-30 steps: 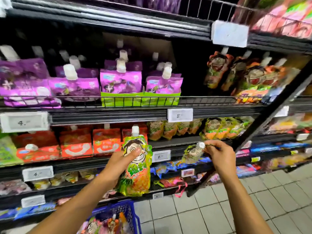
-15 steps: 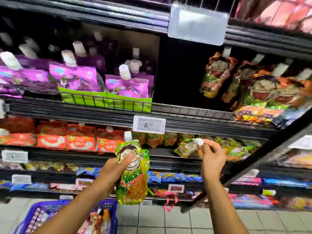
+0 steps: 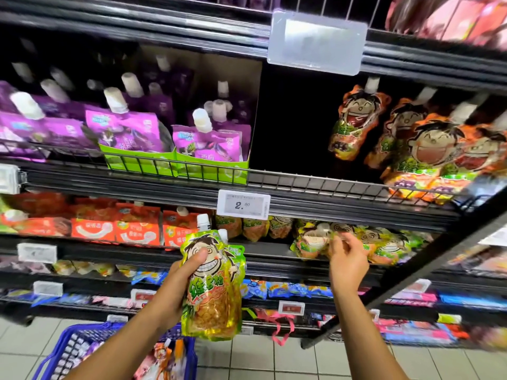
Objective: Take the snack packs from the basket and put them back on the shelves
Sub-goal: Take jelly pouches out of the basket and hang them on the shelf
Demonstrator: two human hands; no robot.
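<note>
The blue basket (image 3: 68, 349) at lower left has packs left in it, the left hand (image 3: 175, 286) grips a green snack pack (image 3: 212, 286) not yet shelved, and the right hand (image 3: 347, 259), fingers loosely curled, reaches among matching green packs (image 3: 310, 242) on the shelf (image 3: 274, 253)

Shelf price tag (image 3: 243, 204): apparently "2.60"

Black shelves (image 3: 315, 187), spouted snack pouches (image 3: 384, 242)
</note>
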